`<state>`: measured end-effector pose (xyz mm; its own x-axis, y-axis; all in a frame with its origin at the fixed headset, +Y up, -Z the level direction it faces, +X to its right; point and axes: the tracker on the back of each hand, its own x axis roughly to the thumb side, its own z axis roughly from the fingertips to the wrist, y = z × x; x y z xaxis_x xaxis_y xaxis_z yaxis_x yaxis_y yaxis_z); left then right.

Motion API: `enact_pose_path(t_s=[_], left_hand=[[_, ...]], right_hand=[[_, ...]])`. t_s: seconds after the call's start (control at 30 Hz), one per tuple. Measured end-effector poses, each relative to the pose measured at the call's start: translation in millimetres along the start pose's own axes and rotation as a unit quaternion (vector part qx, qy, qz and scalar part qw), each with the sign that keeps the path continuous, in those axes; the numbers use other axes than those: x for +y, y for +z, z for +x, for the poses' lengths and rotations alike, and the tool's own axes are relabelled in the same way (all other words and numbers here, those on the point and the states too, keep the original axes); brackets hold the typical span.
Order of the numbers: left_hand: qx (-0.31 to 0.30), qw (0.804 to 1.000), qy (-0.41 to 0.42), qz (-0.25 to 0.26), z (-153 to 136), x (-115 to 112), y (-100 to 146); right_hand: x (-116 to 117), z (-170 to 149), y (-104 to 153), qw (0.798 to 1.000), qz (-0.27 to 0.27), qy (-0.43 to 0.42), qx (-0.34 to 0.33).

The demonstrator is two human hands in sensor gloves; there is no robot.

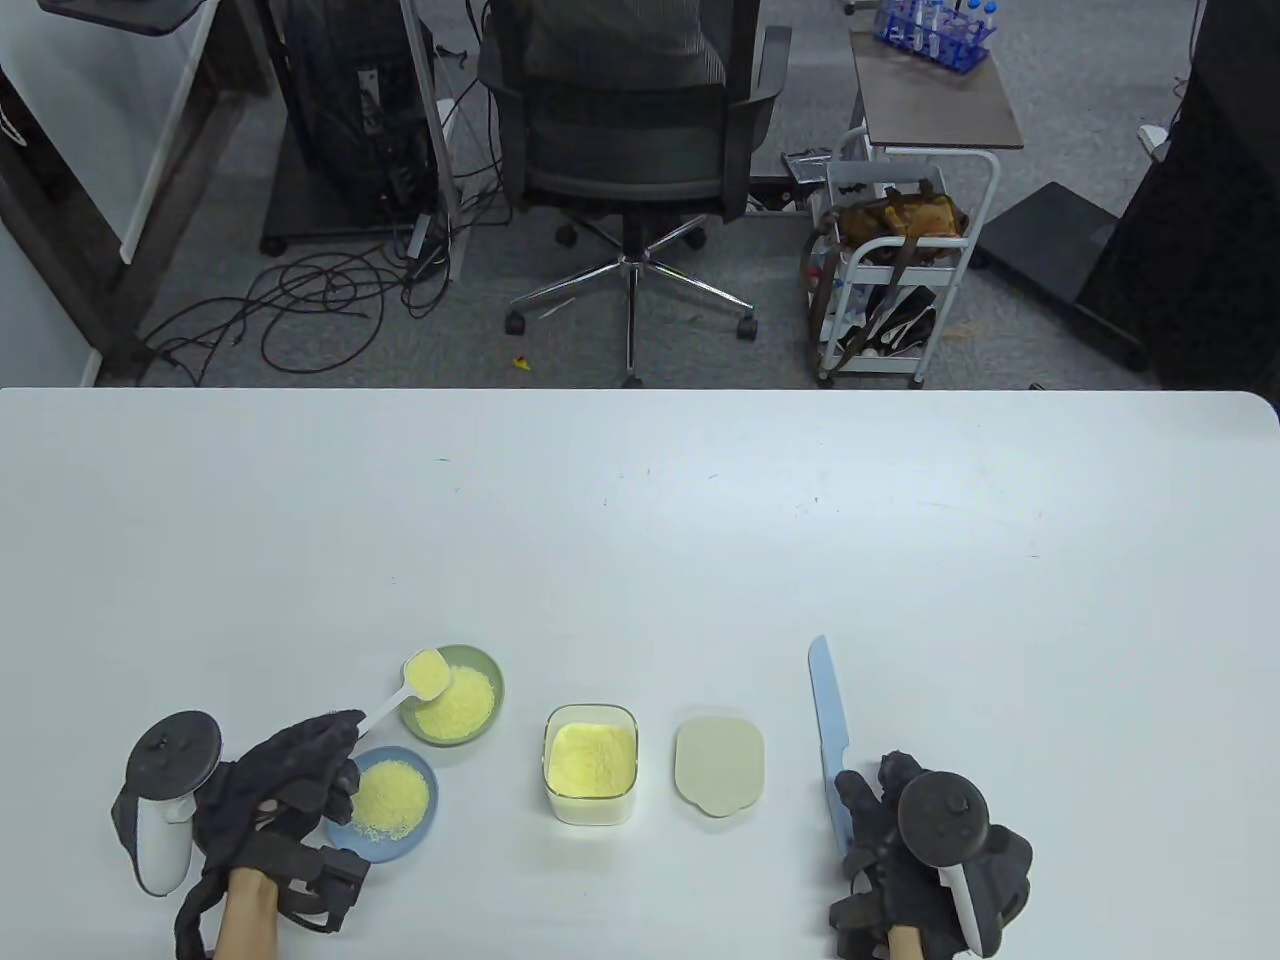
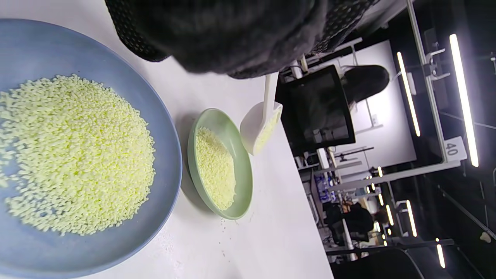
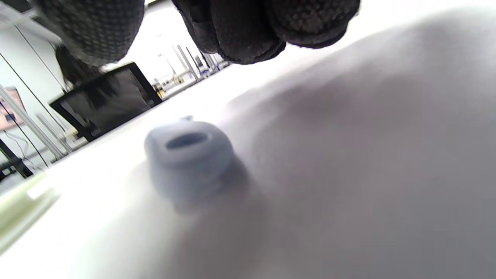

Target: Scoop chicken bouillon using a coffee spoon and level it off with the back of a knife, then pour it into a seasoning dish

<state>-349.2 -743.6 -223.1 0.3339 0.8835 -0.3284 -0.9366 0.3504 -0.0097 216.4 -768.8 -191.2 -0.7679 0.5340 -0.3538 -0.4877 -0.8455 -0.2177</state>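
Hovering spoon (image 2: 260,128), tilted over dish (image 2: 221,164)

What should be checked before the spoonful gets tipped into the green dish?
1. Spoon loaded with bouillon: ok.
2. Left hand grips the spoon handle: ok.
3. Spoon bowl over the green dish rim: ok.
4. Spoonful levelled flat: cannot tell.
5. Knife flat on the table, away from the dishes: ok.
6. Right hand at the knife handle; grip: cannot tell.
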Motion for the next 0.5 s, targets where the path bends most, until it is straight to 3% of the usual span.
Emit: enact_pose_path(t_s=[0.5], left_hand=[[-0.034,0.996,-0.057,0.052,9.0,-2.7,6.8]], right_hand=[[0.2,-0.8,0.2,1.0,0.001,-0.001,-0.002]])
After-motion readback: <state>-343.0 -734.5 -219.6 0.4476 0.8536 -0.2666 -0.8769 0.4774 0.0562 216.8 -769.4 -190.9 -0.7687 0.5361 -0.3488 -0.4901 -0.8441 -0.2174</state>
